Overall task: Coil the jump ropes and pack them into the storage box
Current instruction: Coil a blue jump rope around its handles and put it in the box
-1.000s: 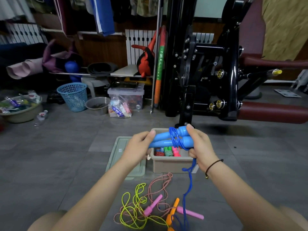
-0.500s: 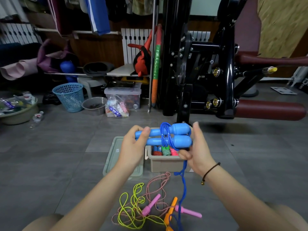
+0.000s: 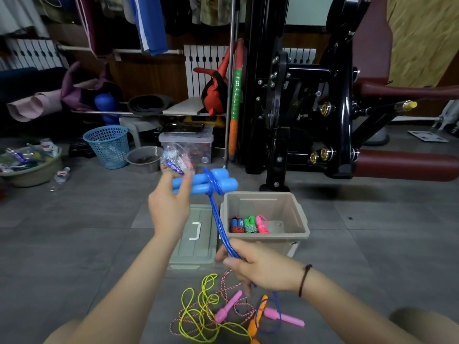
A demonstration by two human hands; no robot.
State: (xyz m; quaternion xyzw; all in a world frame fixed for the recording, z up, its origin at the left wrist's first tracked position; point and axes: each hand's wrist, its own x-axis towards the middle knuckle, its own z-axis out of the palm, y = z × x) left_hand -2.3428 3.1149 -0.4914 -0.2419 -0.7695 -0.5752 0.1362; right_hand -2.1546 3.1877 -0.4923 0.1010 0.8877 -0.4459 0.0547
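Grey tiled floor fills the lower view. A black gym machine stands at the back right.

The storage box, beige and open, sits on the floor at centre, upright. Its lid lies flat just beside it, on its left, handle up.

The left hand is raised above the lid, fingers curled round the left ends of the two blue handles. The handles lie side by side, roughly level, bound together by turns of the blue cord near their right ends (turn count not readable).

The right hand is lower, in front of the box's near left corner, fingers closed round several strands of the cord. The strands run taut from the handles down to this hand; the rest trails to the floor.

Three coiled ropes rest in the box against its near wall: blue, green, pink.

On the floor nearest the person lies a tangle: a yellow-green rope, a red-and-white rope, two pink handles, one orange handle.
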